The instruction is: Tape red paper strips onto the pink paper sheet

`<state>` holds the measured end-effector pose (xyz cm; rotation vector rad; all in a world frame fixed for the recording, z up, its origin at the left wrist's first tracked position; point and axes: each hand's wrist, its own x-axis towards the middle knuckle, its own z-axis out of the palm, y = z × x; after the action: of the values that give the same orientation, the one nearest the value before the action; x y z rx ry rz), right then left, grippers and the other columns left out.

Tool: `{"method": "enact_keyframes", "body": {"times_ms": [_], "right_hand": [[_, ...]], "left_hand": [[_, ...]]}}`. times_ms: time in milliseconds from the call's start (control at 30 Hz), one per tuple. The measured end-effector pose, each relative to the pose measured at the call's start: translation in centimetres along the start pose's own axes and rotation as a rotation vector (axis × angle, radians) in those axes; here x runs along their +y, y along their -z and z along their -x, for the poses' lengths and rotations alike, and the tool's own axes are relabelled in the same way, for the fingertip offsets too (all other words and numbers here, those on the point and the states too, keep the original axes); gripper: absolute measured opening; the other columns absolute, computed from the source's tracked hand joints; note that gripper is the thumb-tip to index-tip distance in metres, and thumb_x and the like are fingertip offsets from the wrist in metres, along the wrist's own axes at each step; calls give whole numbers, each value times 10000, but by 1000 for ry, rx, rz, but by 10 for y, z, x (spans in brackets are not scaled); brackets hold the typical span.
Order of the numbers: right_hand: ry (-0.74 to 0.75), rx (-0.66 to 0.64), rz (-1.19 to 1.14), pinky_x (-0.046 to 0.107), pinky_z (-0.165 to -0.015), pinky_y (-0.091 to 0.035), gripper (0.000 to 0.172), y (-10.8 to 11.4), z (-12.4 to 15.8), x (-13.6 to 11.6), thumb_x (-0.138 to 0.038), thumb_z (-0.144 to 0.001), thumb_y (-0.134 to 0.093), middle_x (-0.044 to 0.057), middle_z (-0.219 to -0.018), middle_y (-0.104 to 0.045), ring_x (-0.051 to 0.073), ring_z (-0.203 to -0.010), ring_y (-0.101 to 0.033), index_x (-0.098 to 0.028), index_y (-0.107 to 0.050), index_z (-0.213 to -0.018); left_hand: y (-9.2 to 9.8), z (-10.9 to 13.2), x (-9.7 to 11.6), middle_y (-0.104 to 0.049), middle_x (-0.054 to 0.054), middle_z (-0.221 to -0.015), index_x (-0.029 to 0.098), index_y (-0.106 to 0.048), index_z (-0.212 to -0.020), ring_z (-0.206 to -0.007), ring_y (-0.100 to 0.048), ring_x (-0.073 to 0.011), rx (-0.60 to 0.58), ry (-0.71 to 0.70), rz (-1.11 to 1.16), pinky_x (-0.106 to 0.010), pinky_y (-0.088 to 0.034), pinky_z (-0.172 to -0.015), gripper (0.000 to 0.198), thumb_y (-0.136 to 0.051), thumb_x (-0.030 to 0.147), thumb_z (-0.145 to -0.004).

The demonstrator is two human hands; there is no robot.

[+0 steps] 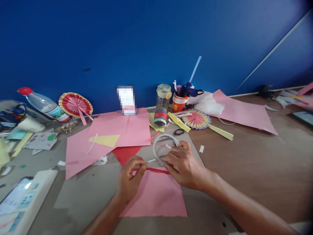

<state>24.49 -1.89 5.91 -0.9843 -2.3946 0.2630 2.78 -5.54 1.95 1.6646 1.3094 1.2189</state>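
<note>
My left hand [129, 178] is closed in a pinch on the left end of a thin red paper strip [157, 170]. My right hand [182, 164] is closed around a clear tape roll [165, 143], its fingers also pressing the strip's right end. A short length of tape runs between the roll and my left fingers. Both hands hover over a pink paper sheet [156, 195] lying on a grey board [80, 192].
Pink sheets [114, 129], a red sheet [126, 152] and a yellow scrap [105, 140] lie behind. Paper fans [74, 104] [197, 119], a water bottle [45, 104], a jar of bands [161, 106], a cup of pens [179, 101], scissors [179, 132], a phone [14, 195].
</note>
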Motion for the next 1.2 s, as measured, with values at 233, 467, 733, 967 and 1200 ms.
{"method": "enact_keyframes", "body": {"times_ms": [233,467,733,967,1200], "right_hand": [[-81,-22,85,337,-812,-231,268,16,32,-7,-263,-919,-460,-6,-571,-565,135,-597,-474,-168,-572,-695],[-204,-107,37,300,-772,-237,238,29,58,-16,-272,-926,-441,-7,-602,-589,131,-589,-491,-180,-570,-748],[-375,-191,165,310,-730,-266,213,30,70,-15,-191,-874,-461,-21,-522,-572,124,-494,-484,-189,-566,-689],[-181,-358,188,273,-565,-314,549,20,75,-16,-86,-723,-532,20,-770,-629,142,-583,-523,-191,-489,-1260],[-21,-346,268,289,-593,-362,649,16,84,-9,-161,-711,-570,48,-904,-603,162,-651,-506,-249,-431,-1339]], "left_hand": [[-9,5,8,-562,4,-744,203,-572,-736,-726,-538,-133,-152,117,53,-252,-423,-683,118,-528,166,-838],[-19,4,19,-533,15,-684,203,-522,-666,-679,-518,-139,-260,176,-11,-273,-407,-675,158,-508,191,-823],[-17,6,7,-564,49,-668,210,-504,-679,-662,-547,-130,-236,-37,-360,-407,-254,-945,172,-473,170,-844],[-13,4,3,-586,39,-674,211,-513,-671,-675,-561,-145,-246,-62,-532,-375,-274,-865,190,-442,152,-837],[-16,3,3,-597,26,-693,211,-517,-685,-693,-551,-153,-235,-92,-623,-383,-267,-865,184,-441,138,-837]]}}
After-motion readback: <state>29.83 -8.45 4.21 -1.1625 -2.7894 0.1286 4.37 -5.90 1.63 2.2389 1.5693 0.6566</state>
